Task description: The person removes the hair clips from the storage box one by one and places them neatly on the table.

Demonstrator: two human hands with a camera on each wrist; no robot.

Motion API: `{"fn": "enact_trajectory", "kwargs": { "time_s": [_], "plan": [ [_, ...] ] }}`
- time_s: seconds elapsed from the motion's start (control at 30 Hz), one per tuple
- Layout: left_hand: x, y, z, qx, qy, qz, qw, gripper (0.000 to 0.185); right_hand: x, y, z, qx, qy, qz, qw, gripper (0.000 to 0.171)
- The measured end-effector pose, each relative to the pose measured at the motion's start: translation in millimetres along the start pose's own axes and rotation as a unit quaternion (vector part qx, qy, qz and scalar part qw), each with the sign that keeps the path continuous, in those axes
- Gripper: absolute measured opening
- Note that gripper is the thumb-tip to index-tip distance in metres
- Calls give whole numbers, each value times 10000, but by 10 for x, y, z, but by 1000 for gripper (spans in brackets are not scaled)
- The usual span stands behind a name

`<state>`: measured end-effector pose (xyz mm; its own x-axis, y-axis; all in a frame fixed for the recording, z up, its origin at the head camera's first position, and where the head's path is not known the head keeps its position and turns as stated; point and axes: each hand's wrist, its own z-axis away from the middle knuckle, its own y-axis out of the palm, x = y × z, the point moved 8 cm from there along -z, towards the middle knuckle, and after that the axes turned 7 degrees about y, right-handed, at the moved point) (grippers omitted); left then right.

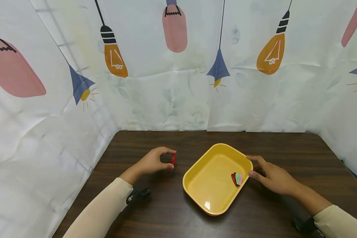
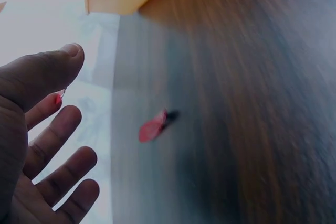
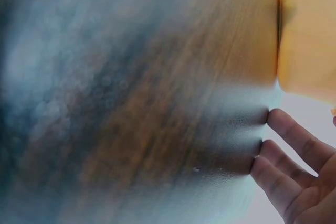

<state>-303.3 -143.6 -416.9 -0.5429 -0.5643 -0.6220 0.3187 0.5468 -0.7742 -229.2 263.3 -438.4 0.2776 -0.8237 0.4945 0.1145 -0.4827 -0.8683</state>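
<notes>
My left hand (image 1: 153,161) pinches a small red hair clip (image 1: 174,158) between thumb and index fingertip, to the left of a yellow tray. Only a sliver of that clip shows between the fingers in the left wrist view, where the other fingers spread loosely. Another red clip (image 2: 152,128) lies on the table below this hand. At the right side of the yellow tray (image 1: 196,165), my right hand (image 1: 275,177) touches the rim with thumb and index finger. Its other fingertips (image 3: 278,119) rest on the tabletop. Red, green and pink clips (image 1: 238,178) lie together inside the tray, towards its right side.
The dark wooden table (image 1: 154,211) stretches to a patterned white curtain (image 1: 178,99) behind and at the sides. Black straps (image 1: 137,195) circle both wrists over light sleeves.
</notes>
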Motion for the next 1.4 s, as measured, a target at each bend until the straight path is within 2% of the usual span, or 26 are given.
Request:
{"fn": "enact_trajectory", "kwargs": {
  "time_s": [0.23, 0.5, 1.03, 1.4],
  "plan": [
    [142, 30, 63, 148, -93, -209, 9996, 56, 5, 6, 0, -8, -13, -19, 10000, 59],
    [243, 52, 124, 229, 137, -404, 9988, 54, 22, -13, 8, 20, -13, -37, 10000, 59],
    [387, 103, 159, 335, -231, -529, 9978, 54, 7, -6, 7, 65, 16, -41, 10000, 59],
    [432, 127, 166, 349, -326, -613, 9970, 54, -16, 7, -11, 43, 11, 20, 10000, 60]
  ]
}}
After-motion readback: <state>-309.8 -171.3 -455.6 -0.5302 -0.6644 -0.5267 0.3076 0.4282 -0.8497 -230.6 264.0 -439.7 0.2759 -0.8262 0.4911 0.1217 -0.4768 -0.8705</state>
